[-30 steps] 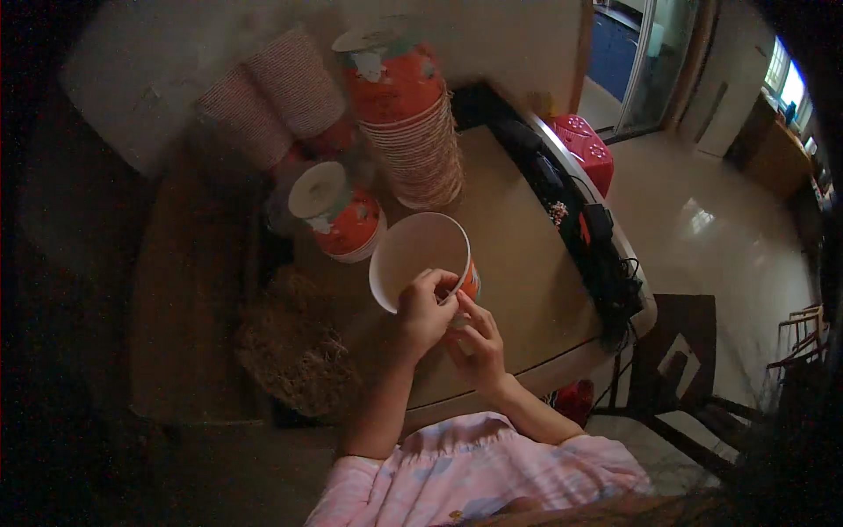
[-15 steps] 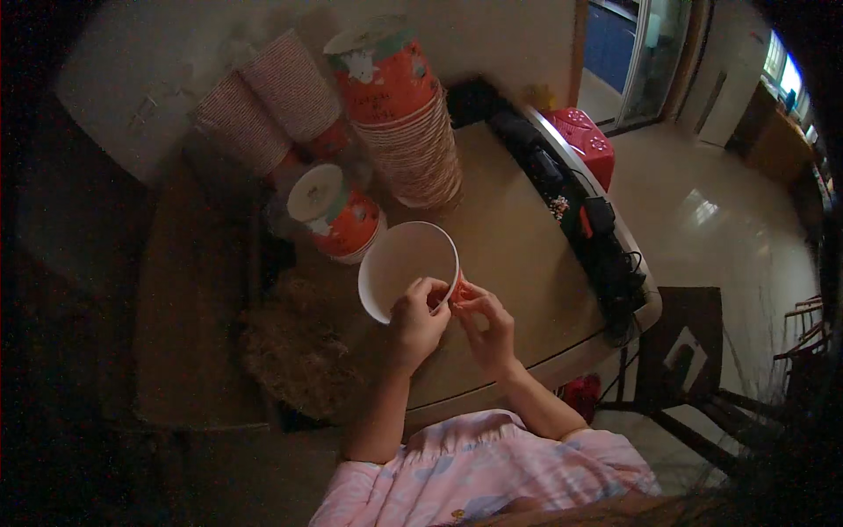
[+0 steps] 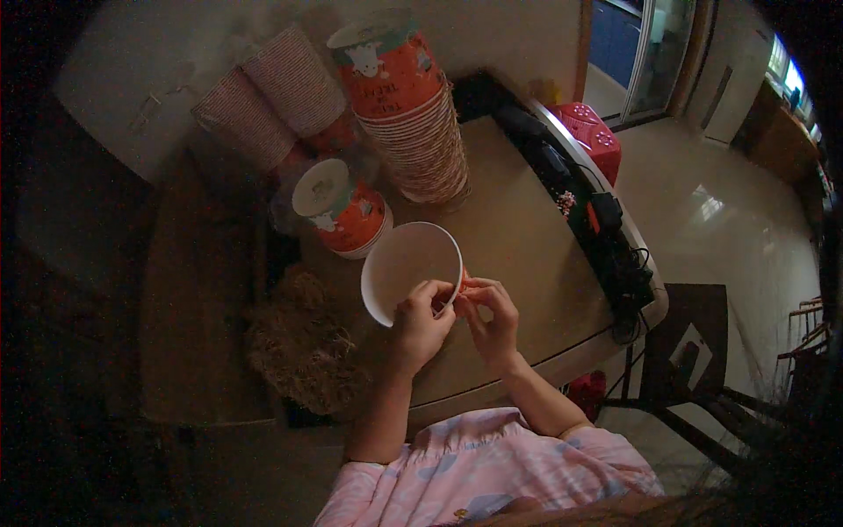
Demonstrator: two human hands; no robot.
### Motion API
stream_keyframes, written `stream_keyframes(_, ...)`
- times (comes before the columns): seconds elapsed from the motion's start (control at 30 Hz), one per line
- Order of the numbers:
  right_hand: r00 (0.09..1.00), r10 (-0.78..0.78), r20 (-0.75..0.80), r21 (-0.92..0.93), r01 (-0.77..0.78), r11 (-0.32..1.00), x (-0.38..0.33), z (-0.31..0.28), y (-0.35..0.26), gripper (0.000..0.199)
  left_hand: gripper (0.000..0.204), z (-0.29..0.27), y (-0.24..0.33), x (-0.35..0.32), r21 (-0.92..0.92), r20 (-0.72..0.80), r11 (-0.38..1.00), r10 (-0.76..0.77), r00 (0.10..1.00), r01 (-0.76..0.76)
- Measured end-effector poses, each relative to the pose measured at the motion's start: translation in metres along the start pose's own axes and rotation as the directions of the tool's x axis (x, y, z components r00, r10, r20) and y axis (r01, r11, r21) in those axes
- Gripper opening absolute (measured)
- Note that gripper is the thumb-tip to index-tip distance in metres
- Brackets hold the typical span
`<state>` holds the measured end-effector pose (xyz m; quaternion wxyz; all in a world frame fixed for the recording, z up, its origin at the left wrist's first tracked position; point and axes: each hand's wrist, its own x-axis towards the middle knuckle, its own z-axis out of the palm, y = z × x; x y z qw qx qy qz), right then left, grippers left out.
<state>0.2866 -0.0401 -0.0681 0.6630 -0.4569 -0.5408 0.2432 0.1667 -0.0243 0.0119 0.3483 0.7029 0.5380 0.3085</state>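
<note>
A paper bucket [image 3: 406, 263], white inside, is tilted so its mouth faces me above the table. My left hand [image 3: 421, 327] is closed on its near-right rim, fingers reaching inside the wall. Against the outside of the same rim, my right hand [image 3: 492, 314] is closed in a pinch; what its fingertips hold is too small to make out. A little of the bucket's red outside shows between the hands. Just behind stands a short upside-down stack of red and green paper buckets [image 3: 351, 222]. A tangled pile of brown twine [image 3: 303, 351] lies left of my left forearm.
A tall stack of buckets [image 3: 413, 140] rises at the back, with more stacks [image 3: 294, 83] leaning against the wall. Cables and black adapters [image 3: 606, 215] line the table's right edge. Beyond are a red stool [image 3: 587, 136] and a dark chair [image 3: 685, 342].
The view has shifted slightly, moving the whole scene a little in the picture. Both hands stay at the bucket's rim, with the right fingers slightly rearranged.
</note>
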Motion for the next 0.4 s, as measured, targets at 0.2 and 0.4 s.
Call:
stream_keyframes(0.2,0.999,0.038,0.026,0.041,-0.039,0.998,0.001,0.0007,-0.0023,0.009,0.023,-0.0001,-0.0012,-0.0007,0.023,0.002,1.0,-0.001,1.0,0.001)
stream_keyframes(0.4,0.999,0.043,0.033,0.026,-0.044,0.999,0.0024,-0.0016,0.0002,0.009,0.023,0.0012,-0.0017,-0.0003,0.04,0.021,0.999,0.004,1.0,-0.005)
